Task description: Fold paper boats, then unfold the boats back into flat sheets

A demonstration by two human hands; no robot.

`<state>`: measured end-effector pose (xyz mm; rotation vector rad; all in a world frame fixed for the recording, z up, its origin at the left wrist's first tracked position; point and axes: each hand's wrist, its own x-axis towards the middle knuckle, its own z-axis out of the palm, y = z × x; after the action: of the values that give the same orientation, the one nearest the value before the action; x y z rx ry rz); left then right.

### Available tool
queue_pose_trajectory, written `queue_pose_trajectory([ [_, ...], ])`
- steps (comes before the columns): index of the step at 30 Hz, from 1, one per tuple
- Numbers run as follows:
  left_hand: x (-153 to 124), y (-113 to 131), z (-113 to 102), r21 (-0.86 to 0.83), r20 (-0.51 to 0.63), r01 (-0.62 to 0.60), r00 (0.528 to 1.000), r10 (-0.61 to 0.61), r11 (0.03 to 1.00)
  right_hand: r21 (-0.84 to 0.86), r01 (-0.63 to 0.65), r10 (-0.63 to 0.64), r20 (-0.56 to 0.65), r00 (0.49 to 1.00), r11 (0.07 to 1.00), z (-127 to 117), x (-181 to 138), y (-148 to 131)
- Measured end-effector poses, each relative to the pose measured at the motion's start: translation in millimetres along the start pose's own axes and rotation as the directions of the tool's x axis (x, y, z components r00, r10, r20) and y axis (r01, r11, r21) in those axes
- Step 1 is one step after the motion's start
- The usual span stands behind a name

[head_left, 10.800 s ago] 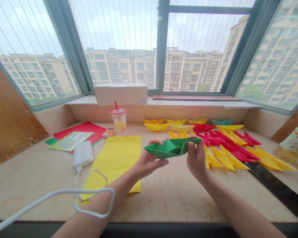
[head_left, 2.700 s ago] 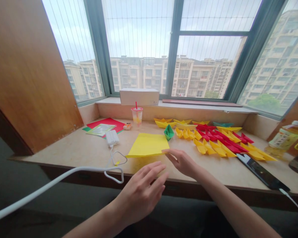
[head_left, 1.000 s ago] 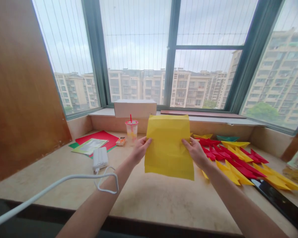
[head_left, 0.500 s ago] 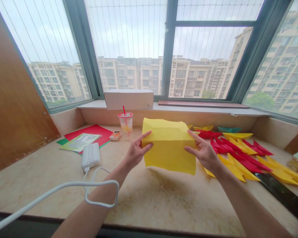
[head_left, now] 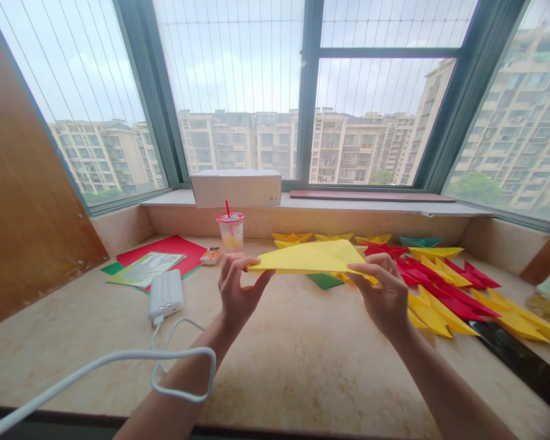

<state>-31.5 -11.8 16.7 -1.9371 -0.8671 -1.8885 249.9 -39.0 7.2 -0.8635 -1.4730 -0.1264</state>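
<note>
A sheet of yellow paper (head_left: 309, 256) is held up above the counter, seen almost edge-on, its near edge running level toward me. My left hand (head_left: 241, 287) pinches its left corner between thumb and fingers. At the opposite corner, my right hand (head_left: 385, 290) grips the paper the same way. Behind and to the right lie several folded paper shapes in yellow, red and green, among them a yellow folded paper (head_left: 433, 311) near my right wrist and a green folded paper (head_left: 325, 281) partly under the held sheet.
A plastic cup with a red straw (head_left: 230, 232) stands beside a small orange packet (head_left: 211, 256). Left of them are red paper sheets (head_left: 183, 247) and a white power bank (head_left: 165, 294), whose cable (head_left: 119, 354) crosses my left forearm. A black phone-like object (head_left: 517, 354) lies right.
The yellow paper has tipped from facing me to nearly flat, its lower part no longer hanging in view. Both hands have turned with it, still gripping, uncovering folded pieces behind.
</note>
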Motion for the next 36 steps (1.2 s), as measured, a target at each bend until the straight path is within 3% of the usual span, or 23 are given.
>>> queue_pose_trajectory([
  [3,2,-3,-2,-0.055,-0.022,-0.022,1.0,0.02,0.998,0.077,-0.038,0.043,-0.058,0.997,0.996,4,0,-2],
  [5,1,-3,-2,-0.165,0.07,0.0,0.997,0.012,0.986,0.159,-0.074,0.087,-0.079,0.993,0.985,6,-1,-3],
  [7,-3,-3,0,-0.286,0.229,0.122,0.972,-0.056,0.95,0.268,-0.161,0.181,-0.05,0.982,0.95,8,-2,-5],
  [9,-9,-1,3,-0.341,0.35,0.328,0.914,-0.205,0.881,0.384,-0.317,0.323,0.049,0.945,0.867,9,-5,-7],
  [12,-14,2,6,-0.355,0.366,0.612,0.787,-0.497,0.707,0.453,-0.579,0.503,0.287,0.815,0.678,11,-12,-12],
  [15,-12,2,8,-0.407,0.438,0.774,0.631,-0.64,0.485,0.406,-0.717,0.56,0.449,0.696,0.566,17,-18,-16],
  [17,-10,0,9,-0.396,0.625,0.869,0.492,-0.606,0.297,0.399,-0.73,0.589,0.431,0.683,0.555,23,-22,-16],
  [19,-10,-3,11,-0.309,0.783,0.937,0.347,-0.516,0.162,0.382,-0.711,0.604,0.375,0.704,0.591,28,-23,-14],
  [21,-12,-8,15,-0.255,0.819,0.959,0.281,-0.499,0.123,0.322,-0.665,0.569,0.347,0.745,0.674,28,-20,-8],
  [22,-12,-12,17,-0.272,0.792,0.955,0.293,-0.536,0.119,0.281,-0.627,0.539,0.333,0.774,0.726,26,-18,-3],
  [24,-11,-21,20,-0.399,0.641,0.907,0.383,-0.665,0.138,0.16,-0.515,0.469,0.255,0.846,0.842,19,-11,8],
  [26,-6,-31,21,-0.547,0.39,0.809,0.475,-0.789,0.217,-0.064,-0.364,0.369,0.144,0.918,0.929,10,-4,21],
  [28,-3,-41,21,-0.62,0.173,0.723,0.505,-0.846,0.305,-0.345,-0.183,0.247,0.15,0.957,0.921,4,-2,34],
  [31,-2,-50,22,-0.638,0.036,0.686,0.479,-0.877,0.349,-0.606,0.025,0.217,0.322,0.921,0.795,5,-10,48],
  [33,-4,-51,23,-0.63,0.047,0.705,0.451,-0.891,0.324,-0.676,0.101,0.261,0.412,0.873,0.73,11,-19,51],
  [36,-8,-48,25,-0.626,0.08,0.723,0.434,-0.898,0.293,-0.688,0.152,0.298,0.488,0.82,0.709,20,-28,48],
])
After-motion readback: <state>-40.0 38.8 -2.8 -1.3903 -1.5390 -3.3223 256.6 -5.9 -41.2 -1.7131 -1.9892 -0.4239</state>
